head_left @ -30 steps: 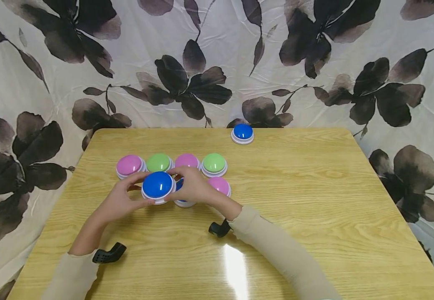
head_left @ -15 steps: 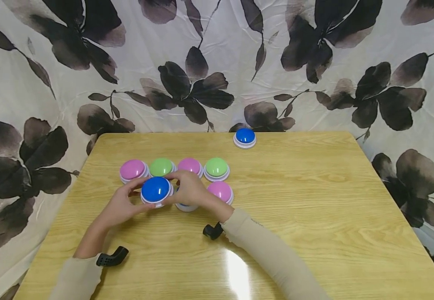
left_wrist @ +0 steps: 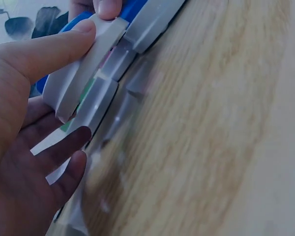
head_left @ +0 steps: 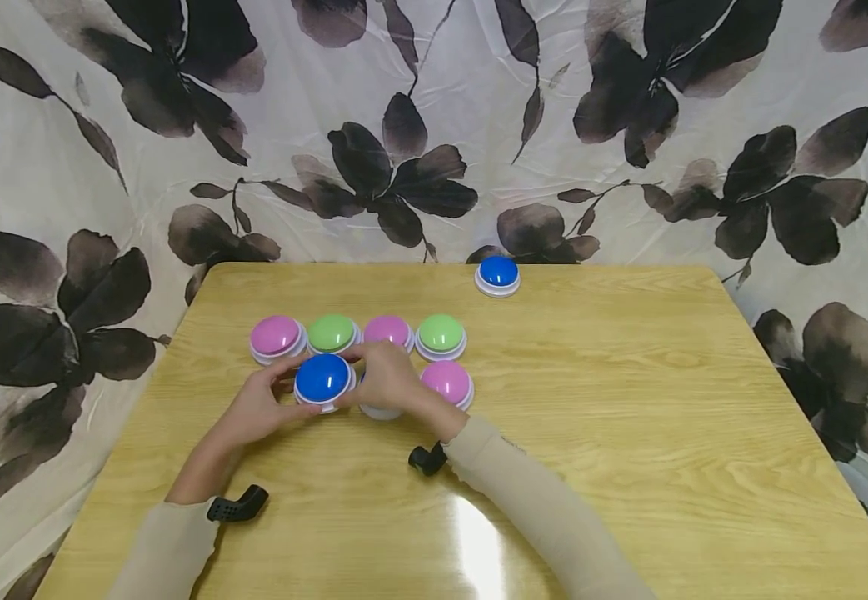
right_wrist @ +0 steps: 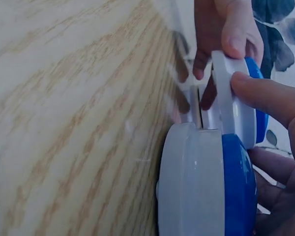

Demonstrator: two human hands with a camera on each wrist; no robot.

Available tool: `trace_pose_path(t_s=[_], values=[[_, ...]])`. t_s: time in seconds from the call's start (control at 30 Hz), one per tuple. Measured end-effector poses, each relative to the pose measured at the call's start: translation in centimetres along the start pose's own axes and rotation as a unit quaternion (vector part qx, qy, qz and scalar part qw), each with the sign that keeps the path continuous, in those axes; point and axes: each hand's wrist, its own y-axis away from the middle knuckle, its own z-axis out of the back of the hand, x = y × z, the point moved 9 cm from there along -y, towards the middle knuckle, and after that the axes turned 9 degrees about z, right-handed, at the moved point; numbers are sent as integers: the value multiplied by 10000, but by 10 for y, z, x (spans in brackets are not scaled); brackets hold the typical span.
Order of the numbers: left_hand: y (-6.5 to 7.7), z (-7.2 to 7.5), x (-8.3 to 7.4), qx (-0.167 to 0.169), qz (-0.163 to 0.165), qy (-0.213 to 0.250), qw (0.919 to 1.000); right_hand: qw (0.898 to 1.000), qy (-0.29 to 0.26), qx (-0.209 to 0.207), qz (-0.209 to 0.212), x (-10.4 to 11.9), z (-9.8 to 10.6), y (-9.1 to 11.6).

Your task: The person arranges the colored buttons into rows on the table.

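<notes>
The head view is bright and evenly lit from above, with a white glare patch on the table (head_left: 471, 533) near its front edge. Shadows under the arms are soft and short. The curtain (head_left: 434, 125) bows slightly toward the picture's corners. Both wrist views are dimmer and soft: the wood grain smears in the left one, and the nearest blue button (right_wrist: 236, 187) is out of focus.

Both hands, L (head_left: 257, 410) & R (head_left: 387, 379), pinch a round blue dome button w/ white base (head_left: 322, 380) on the yellow wood-grain table (head_left: 629, 400). Row of pink/green dome buttons (head_left: 359, 335) just behind; another blue one (head_left: 497, 275) at far edge.
</notes>
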Motion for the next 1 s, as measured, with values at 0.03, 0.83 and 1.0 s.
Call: trace_pose_path(t_s=[0.03, 0.83, 1.0], values=[[-2, -2, 1, 36, 4, 4, 10000, 10000, -1, 10, -31, -2, 1, 1], [1, -2, 15, 154, 100, -345, 9992, 9984, 447, 290, -170, 3, -17, -7], [-3, -4, 13, 201, 92, -363, 9991, 9980, 469, 320, -293, -1, -14, -6]])
